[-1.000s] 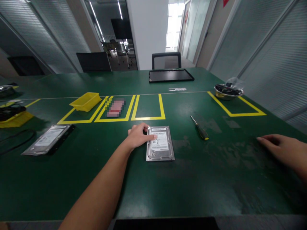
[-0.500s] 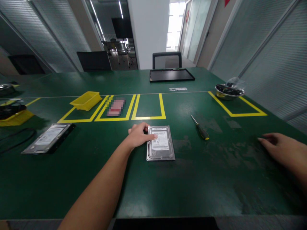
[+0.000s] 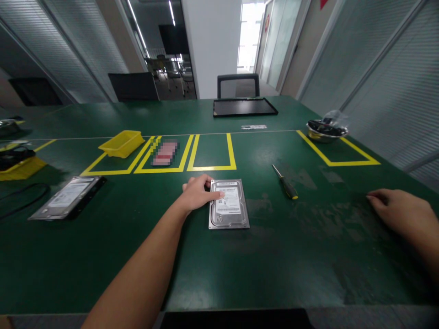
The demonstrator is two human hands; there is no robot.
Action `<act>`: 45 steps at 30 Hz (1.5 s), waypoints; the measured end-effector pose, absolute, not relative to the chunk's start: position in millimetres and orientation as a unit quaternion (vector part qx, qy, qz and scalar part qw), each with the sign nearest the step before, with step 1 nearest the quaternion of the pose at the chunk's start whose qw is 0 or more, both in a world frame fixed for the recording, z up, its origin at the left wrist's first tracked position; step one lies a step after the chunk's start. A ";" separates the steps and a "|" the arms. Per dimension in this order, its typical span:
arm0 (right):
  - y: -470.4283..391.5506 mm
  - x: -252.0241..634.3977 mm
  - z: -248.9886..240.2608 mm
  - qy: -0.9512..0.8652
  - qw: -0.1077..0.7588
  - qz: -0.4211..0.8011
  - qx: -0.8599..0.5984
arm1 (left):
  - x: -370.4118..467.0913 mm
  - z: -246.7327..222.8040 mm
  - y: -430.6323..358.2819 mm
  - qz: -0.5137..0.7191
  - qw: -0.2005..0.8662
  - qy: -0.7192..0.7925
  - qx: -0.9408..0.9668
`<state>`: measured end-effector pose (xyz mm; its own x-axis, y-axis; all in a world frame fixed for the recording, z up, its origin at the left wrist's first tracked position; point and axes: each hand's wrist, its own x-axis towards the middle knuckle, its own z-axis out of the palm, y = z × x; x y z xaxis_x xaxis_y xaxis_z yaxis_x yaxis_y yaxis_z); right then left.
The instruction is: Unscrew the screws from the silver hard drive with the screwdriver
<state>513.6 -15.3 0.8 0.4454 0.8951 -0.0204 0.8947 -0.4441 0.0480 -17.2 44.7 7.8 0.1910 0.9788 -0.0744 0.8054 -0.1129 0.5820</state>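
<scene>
Hard drive (image 3: 229, 219) flat on the counter (image 3: 206, 278), label up, left hand (image 3: 197, 194) fingers clamped on its left edge with thumb on the label; right hand (image 3: 401, 208) well off to the drive's right, fingertips curled together. Second drive (image 3: 68, 198) well left of it, screwdriver (image 3: 287, 185) to its right, tip pointing away. Beyond the drive: yellow tray (image 3: 122, 144) far-left, metal bowl (image 3: 325, 136) far-right, black-framed panel (image 3: 245, 108) farthest.

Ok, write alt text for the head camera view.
A person's left hand holds a hard drive flat on a green table. A screwdriver lies between that drive and the right hand; a second drive lies at left.
</scene>
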 end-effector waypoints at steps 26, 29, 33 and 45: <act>-8.2 450.5 47.0 0.585 -0.006 0.057 0.809 | -17.9 7.9 43.1 0.173 0.257 0.613 0.727; -13.8 399.6 72.4 0.627 -0.065 0.082 0.772 | -18.4 7.7 42.7 0.173 0.258 0.611 0.728; -29.5 323.0 97.9 0.717 -0.200 0.114 0.658 | -18.7 7.0 42.9 0.173 0.255 0.610 0.730; -43.3 199.6 98.2 0.831 -0.294 0.008 0.473 | -17.7 5.8 44.0 0.169 0.241 0.621 0.727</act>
<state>199.6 -43.3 98.2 -0.3800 0.7802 0.4968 0.7897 0.5533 -0.2649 -17.7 44.0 5.8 0.1719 0.9836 -0.0540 0.8208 -0.1127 0.5600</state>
